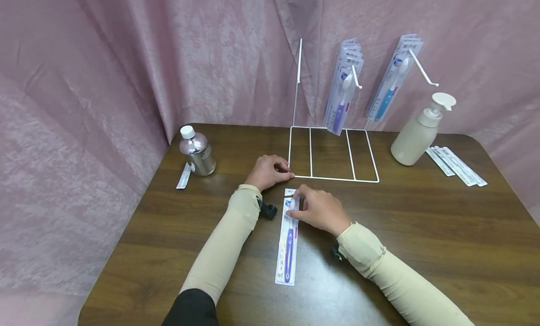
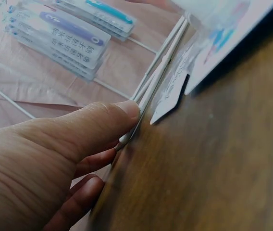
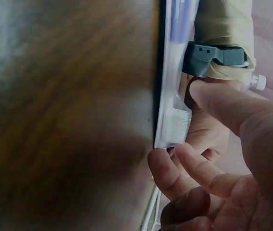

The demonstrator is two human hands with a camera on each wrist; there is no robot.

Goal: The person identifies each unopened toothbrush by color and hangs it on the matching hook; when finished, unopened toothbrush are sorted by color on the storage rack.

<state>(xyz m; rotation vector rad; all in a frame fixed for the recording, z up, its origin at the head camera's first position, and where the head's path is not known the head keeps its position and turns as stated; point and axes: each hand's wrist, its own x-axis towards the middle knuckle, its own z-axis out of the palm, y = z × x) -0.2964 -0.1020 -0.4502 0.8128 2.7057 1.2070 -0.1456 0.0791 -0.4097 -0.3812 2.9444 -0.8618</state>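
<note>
My left hand [image 1: 270, 171] is at the front left corner of a white wire display rack [image 1: 333, 178], pinching its wire between thumb and fingers. On the table just in front of the rack lies a packaged toothbrush [image 1: 287, 251] with a purple handle, its brush end toward the rack. Over that end is my right hand [image 1: 322, 208], fingers bent and spread from the thumb. In the right wrist view its fingertips [image 3: 163, 163] are at the end of the pack [image 3: 177, 127], while the thumb stays apart from it. A small white tab [image 1: 290, 192] shows at the pack's top.
Packaged toothbrushes with purple handles [image 1: 339, 105] and blue handles [image 1: 384, 103] hang on rack hooks; the left hook [image 1: 299, 63] bears none. A clear bottle [image 1: 200, 155] stands at left beside a printed strip [image 1: 183, 177]. A pump bottle [image 1: 415, 136] and white strips [image 1: 460, 169] are at right.
</note>
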